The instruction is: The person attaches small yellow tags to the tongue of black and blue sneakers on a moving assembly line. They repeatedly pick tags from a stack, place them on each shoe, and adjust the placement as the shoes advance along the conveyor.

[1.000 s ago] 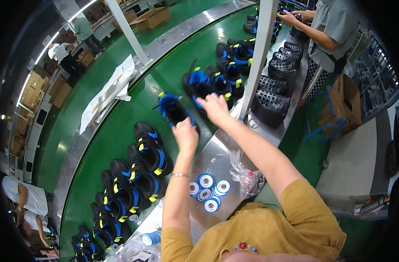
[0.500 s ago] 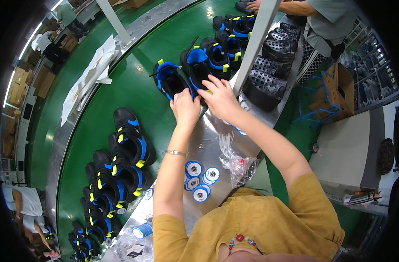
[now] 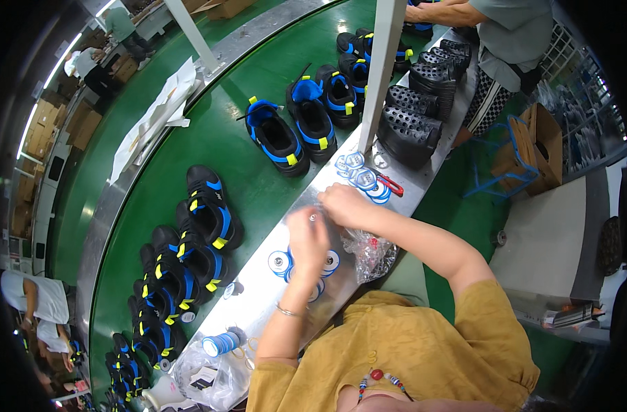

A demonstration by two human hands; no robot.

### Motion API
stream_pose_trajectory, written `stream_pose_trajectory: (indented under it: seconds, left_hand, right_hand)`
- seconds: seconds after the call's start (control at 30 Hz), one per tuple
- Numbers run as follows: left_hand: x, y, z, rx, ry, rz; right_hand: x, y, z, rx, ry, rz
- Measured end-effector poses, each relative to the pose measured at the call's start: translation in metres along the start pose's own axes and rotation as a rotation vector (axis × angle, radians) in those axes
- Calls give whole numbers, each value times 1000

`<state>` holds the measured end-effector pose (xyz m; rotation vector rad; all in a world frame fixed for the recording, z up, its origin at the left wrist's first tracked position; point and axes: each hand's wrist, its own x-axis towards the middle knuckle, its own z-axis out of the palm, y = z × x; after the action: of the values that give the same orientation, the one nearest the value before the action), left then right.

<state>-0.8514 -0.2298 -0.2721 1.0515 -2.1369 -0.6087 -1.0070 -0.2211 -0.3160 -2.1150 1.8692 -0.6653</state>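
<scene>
2 hands meet over the counter [image 3: 272, 288], spools all round.
Left hand [image 3: 308, 237] and right hand [image 3: 342, 204] pinch something tiny between them, both grips closed, item too small to tell. 3 or so tape spools [image 3: 280, 261] sit just below the hands, 4 more spools [image 3: 360, 175] beyond. 2 blue-black shoes [image 3: 293, 130] ride the green belt [image 3: 210, 144] ahead. A clear bag [image 3: 372, 250] lies by the right forearm, contents unclear.

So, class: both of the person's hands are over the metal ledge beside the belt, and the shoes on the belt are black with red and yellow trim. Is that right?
One detail is wrong. The head view shows the shoes on the green belt are black with blue and yellow trim, not red. The left hand and right hand are indeed over the metal ledge.
</scene>
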Motion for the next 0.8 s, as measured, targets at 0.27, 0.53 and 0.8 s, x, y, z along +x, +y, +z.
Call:
stream_pose_trajectory:
  seconds: [0.27, 0.53, 0.8]
  left_hand:
    - [-66, 30, 37, 50, -367, 362]
    - [-54, 22, -15, 65, -3, 195]
    - [-72, -21, -59, 368, -116, 0]
  right_hand:
    - [-17, -12, -40, 1132, 181, 295]
    - [-36, -16, -67, 1535, 334, 357]
    - [-59, -28, -42, 1387, 79, 599]
